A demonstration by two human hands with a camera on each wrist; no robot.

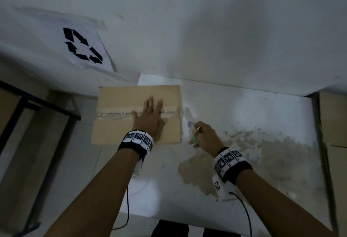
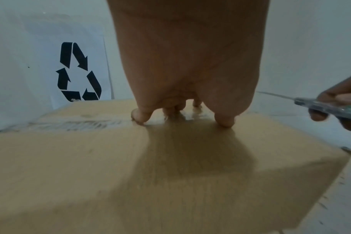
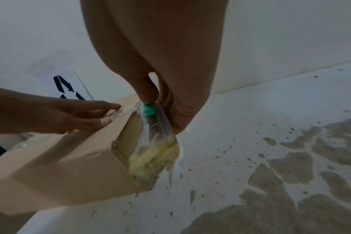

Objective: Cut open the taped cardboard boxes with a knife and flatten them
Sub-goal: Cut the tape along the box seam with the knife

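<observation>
On the left part of the bench (image 1: 244, 105), against the wall, sits the box (image 1: 116, 129), its far-left corner hanging past the bench edge. Its tape (image 1: 112, 115) seam runs left to right across the top, so the long axis of the cut lies crosswise to the person. Over the seam's right half rests the left hand (image 1: 150, 116), fingers (image 2: 139, 116) straight and spread, pressing the lid flat. Just beyond the box's right edge, the right hand (image 1: 205, 136) has its fingers (image 3: 148, 90) curled round the knife (image 1: 193, 131), blade tip pointing up-left at the seam's right end where the tape wraps over the side. The right hand is plainly the nearer to that end; the cut would likely start there and travel leftward, toward the left hand lying on the line, which looks at risk unless it shifts off the tape
</observation>
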